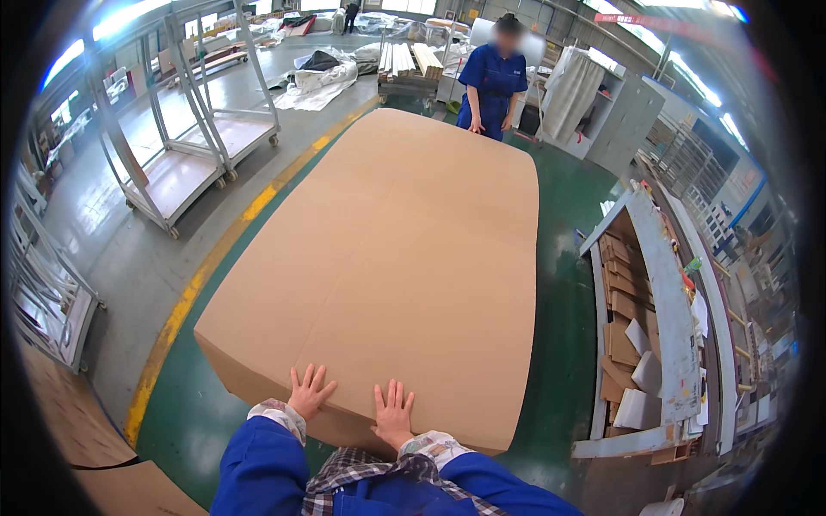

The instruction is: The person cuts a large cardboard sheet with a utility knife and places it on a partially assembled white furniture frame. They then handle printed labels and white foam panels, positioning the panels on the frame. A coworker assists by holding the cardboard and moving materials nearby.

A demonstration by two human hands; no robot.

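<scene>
A very large flat brown cardboard box (404, 258) lies lengthwise on the green floor in front of me. My left hand (308, 392) rests flat on its near top edge with fingers spread. Beside it, my right hand (393, 413) presses flat on the same near edge, fingers apart. Both hands hold nothing. At the far end a person in blue work clothes (493, 82) stands with both hands on the box's far edge.
A grey bin of cardboard scraps (641, 327) stands along the right side. Metal wheeled racks (194, 129) stand at left beyond a yellow floor line (215, 258). Stacked boards on a cart (413, 64) and white wrapped bundles lie at the back. Cardboard sheets (95, 447) lie at lower left.
</scene>
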